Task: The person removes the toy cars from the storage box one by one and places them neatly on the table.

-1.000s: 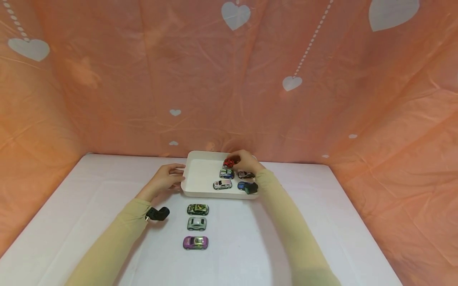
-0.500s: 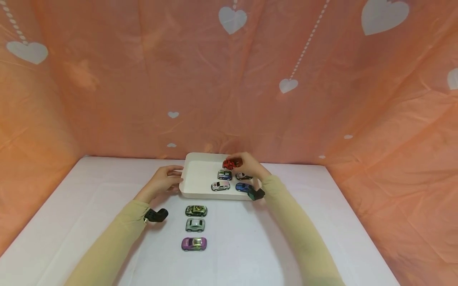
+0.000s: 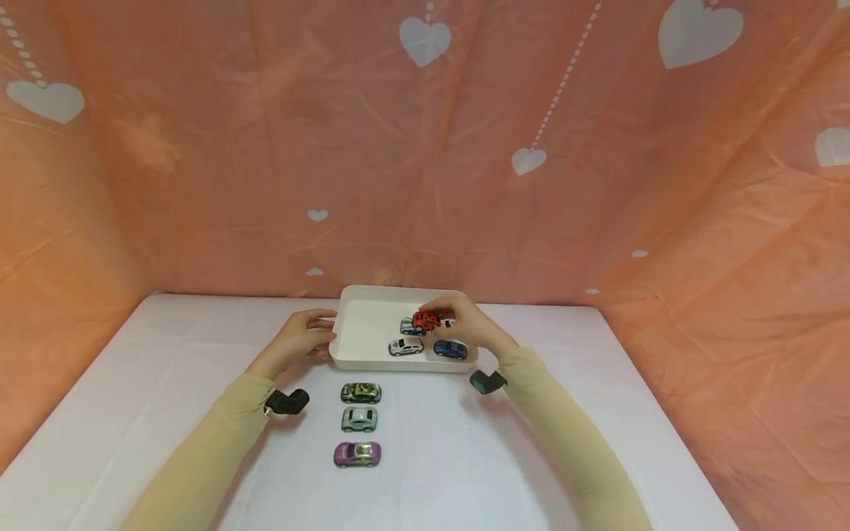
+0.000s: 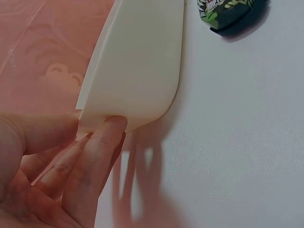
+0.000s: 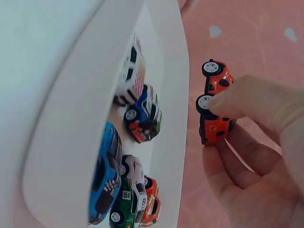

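Red car (image 3: 426, 320) nearer, above cars (image 3: 451, 350) in tray (image 3: 367, 317)

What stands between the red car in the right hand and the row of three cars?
In the head view, the white car and the tray's near wall lie between the red car and the row of three cars. The right hand holds it raised, so it may pass over both.

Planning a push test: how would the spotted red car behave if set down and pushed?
The spotted red car would probably roll, given its wheels. It seems light, pinched aloft by the right hand. Unbent in that grip, it is likely stiff.
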Motion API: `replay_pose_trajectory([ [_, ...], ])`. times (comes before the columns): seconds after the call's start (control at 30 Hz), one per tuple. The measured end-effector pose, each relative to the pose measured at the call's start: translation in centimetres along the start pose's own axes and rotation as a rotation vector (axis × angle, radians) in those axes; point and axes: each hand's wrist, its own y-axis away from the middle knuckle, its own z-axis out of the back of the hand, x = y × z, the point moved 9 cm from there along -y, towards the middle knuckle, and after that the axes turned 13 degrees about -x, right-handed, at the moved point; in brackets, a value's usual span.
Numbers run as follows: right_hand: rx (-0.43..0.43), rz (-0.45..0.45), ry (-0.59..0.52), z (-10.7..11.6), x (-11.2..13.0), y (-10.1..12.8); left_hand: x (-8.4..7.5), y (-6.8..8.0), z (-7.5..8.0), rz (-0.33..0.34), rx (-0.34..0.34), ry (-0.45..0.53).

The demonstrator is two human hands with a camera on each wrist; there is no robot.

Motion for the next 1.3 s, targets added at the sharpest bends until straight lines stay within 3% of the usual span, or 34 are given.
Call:
replay_pose_trajectory([
  [0.43, 0.05, 0.009, -0.069, -1.6, 2.1, 3.0, -0.1, 0.0, 0.2, 0.0, 0.007, -0.01],
  [1.0, 0.057, 0.096, 0.012, -4.3, 3.4, 6.5, -0.2, 0.1, 0.2, 0.012, 0.003, -0.03],
  [1.3, 0.091, 0.063, 0.041, -6.2, 2.7, 7.5, -0.2, 0.0, 0.4, 0.013, -0.001, -0.027],
])
